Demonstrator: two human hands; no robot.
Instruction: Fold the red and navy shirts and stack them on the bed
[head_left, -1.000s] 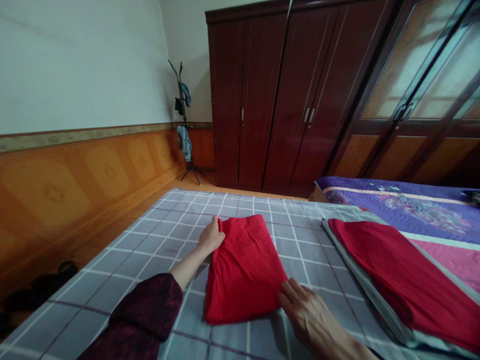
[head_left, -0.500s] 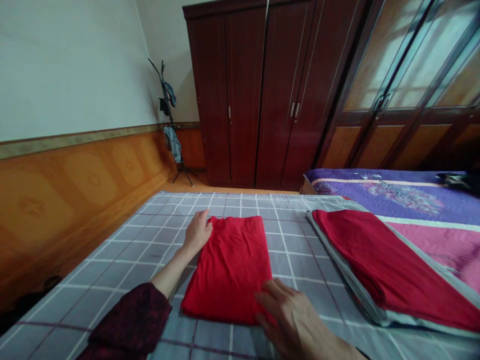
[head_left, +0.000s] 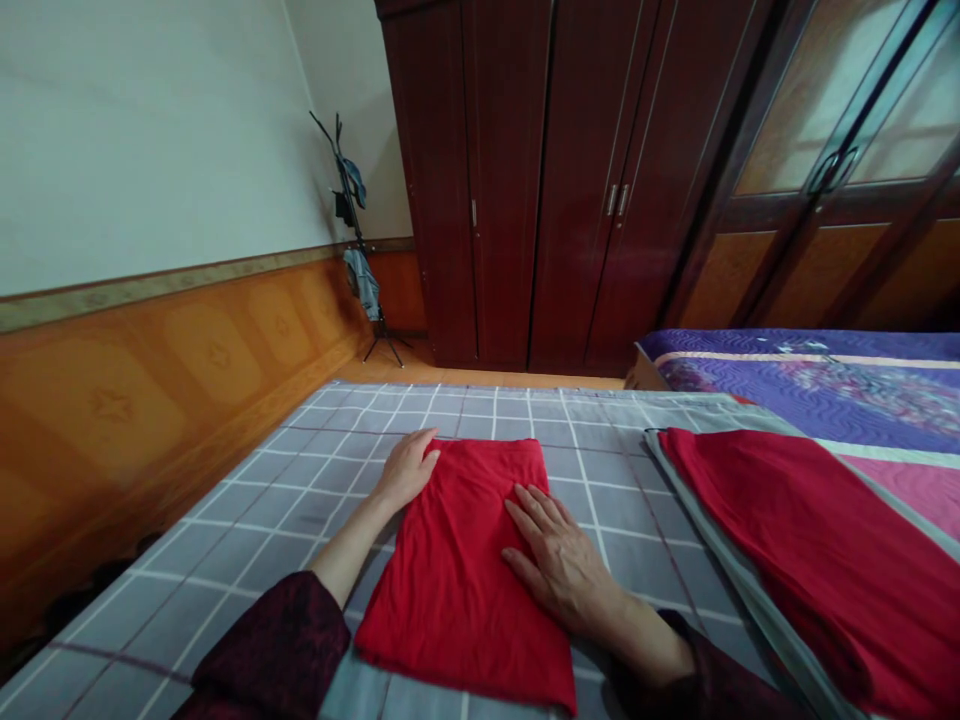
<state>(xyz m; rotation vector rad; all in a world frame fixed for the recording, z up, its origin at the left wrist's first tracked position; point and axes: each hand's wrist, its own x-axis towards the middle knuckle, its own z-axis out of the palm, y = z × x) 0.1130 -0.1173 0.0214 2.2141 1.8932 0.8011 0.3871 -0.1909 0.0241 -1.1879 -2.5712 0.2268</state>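
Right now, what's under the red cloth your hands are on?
The red cloth lies on a grey checked bedsheet, visible around it; the part underneath is covered, so I can't see it.

A folded red cloth is laid flat on a grey checked bed sheet, lightly creased, its rectangular form lengthwise and widened toward the near end, with the edges left slightly uneven

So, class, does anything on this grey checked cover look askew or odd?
The red cloth at right sits off-centre on its folded grey cloth, with a grey strip showing along its left edge, so that stack looks askew.
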